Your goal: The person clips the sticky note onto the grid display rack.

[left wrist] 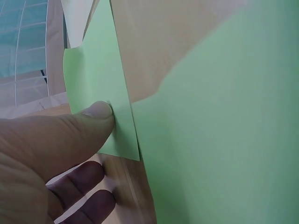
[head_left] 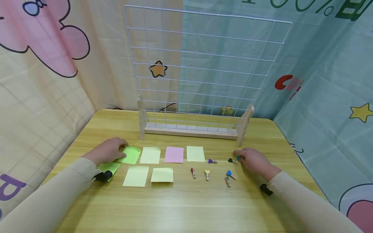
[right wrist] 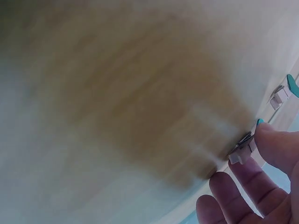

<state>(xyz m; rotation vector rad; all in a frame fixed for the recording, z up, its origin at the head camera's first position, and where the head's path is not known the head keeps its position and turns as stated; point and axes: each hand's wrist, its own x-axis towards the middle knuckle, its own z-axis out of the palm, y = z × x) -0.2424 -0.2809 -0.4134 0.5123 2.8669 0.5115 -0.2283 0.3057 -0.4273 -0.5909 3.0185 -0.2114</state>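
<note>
Wire rack point(head_left: 201, 69) stands at twelve o'clock. Left hand point(head_left: 108, 151), at eight, and right hand point(head_left: 254, 160), at four, pinch respectively a green note point(head_left: 131, 155) and a teal clip point(head_left: 238, 157). Judged best: light edge pressure against creasing; steady hold on the clip.

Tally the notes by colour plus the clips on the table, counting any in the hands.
Bright green notes: 2
Pale notes: 4
Purple note: 1
Clips: 7, one of them pinched in the right hand
Total: 14
</note>
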